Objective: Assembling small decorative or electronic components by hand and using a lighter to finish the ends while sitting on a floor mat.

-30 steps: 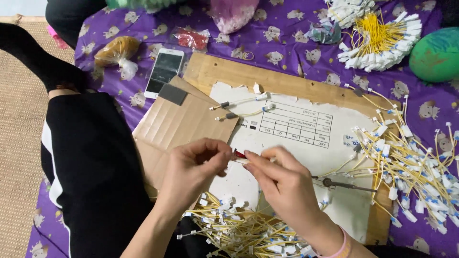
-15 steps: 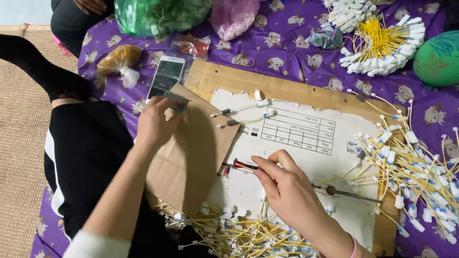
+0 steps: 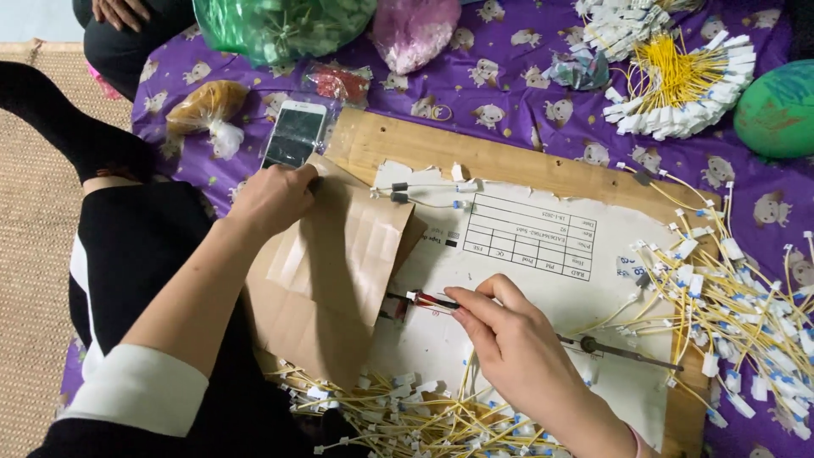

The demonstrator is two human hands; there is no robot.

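Pinching: right hand [image 3: 517,343] holds red-tipped thin wire [image 3: 428,298], axis horizontal, mid-frame; left hand [image 3: 273,199] grips brown creased cardboard sheet [image 3: 339,254], upper left.

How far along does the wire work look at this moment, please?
Done, it seems: a fanned bundle of yellow wires lies at the top right. In hand: the right hand pins a red-tipped wire to the paper-covered board, while the left hand rests on the cardboard sheet. Left: loose wire heaps at the right and the bottom.
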